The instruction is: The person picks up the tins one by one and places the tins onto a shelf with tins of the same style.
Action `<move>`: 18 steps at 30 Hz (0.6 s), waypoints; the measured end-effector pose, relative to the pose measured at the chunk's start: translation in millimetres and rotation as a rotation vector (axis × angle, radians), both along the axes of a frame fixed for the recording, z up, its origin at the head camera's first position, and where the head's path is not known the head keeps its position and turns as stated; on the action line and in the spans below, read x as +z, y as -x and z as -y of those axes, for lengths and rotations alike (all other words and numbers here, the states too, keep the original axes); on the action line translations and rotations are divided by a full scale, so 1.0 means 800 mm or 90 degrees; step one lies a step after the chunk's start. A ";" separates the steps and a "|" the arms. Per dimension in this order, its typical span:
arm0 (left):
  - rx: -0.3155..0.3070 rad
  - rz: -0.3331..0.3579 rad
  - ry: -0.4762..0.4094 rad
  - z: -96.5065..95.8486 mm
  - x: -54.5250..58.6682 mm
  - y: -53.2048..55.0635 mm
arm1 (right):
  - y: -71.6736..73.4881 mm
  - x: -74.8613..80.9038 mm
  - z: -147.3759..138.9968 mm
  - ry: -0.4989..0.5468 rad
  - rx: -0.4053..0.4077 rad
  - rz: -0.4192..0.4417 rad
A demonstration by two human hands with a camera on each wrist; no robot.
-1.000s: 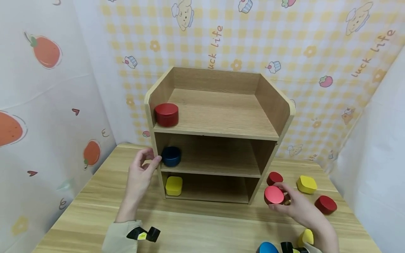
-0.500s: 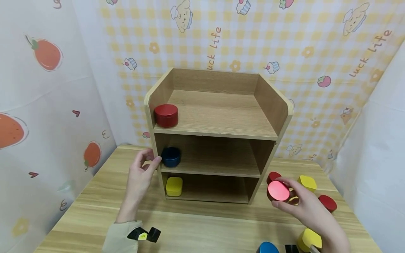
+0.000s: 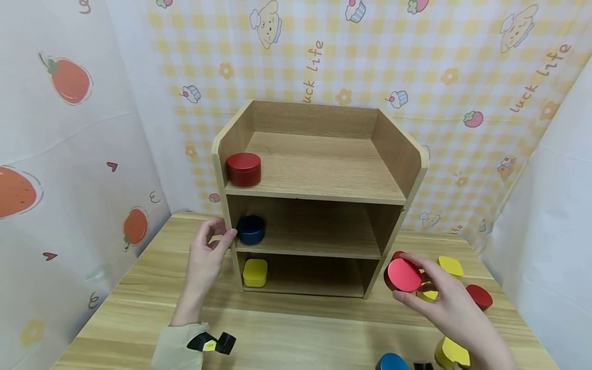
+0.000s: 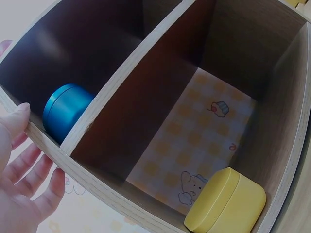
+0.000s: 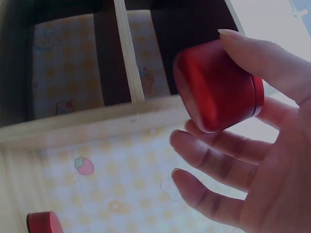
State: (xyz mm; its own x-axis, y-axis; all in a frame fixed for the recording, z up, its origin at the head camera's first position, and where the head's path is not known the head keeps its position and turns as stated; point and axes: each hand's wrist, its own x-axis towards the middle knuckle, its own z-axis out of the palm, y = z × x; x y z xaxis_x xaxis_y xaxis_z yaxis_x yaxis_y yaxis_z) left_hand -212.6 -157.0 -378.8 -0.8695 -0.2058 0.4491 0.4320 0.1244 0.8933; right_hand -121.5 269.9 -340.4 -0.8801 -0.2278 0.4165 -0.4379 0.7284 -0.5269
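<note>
My right hand (image 3: 441, 295) holds a red lidded tin (image 3: 403, 275) between thumb and fingers, raised to the right of a wooden shelf unit (image 3: 310, 197). In the right wrist view that tin (image 5: 218, 87) is tilted, its lid seam near the palm. My left hand (image 3: 209, 254) grips the unit's left side panel, thumb on the front edge and fingers outside, as the left wrist view also shows. Another red tin (image 3: 243, 169) sits at the left of the top shelf. Below it are a blue tin (image 3: 251, 229) on the middle shelf and a yellow tin (image 3: 255, 273) at the bottom.
On the table (image 3: 287, 334), right of the unit, stand another red tin (image 3: 479, 296), a yellow tin (image 3: 450, 265), a nearer yellow tin (image 3: 450, 352) and a blue tin (image 3: 391, 362). More tins are partly hidden behind my right hand. Patterned cloth (image 3: 333, 61) hangs behind.
My right hand has shifted slightly up and to the right with the red tin, then a little back left, with the lid turning. The left hand keeps its place on the panel.
</note>
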 end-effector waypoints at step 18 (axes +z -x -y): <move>-0.002 -0.011 0.002 0.001 -0.003 0.001 | 0.000 0.023 0.052 0.036 0.028 -0.120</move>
State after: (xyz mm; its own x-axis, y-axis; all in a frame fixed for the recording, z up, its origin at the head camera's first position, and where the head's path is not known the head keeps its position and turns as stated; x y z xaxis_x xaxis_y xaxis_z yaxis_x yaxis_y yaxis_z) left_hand -213.6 -158.2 -380.9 -0.8624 -0.2013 0.4645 0.4475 0.1259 0.8854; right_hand -121.3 228.5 -322.4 -0.7748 -0.2362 0.5864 -0.5640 0.6774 -0.4723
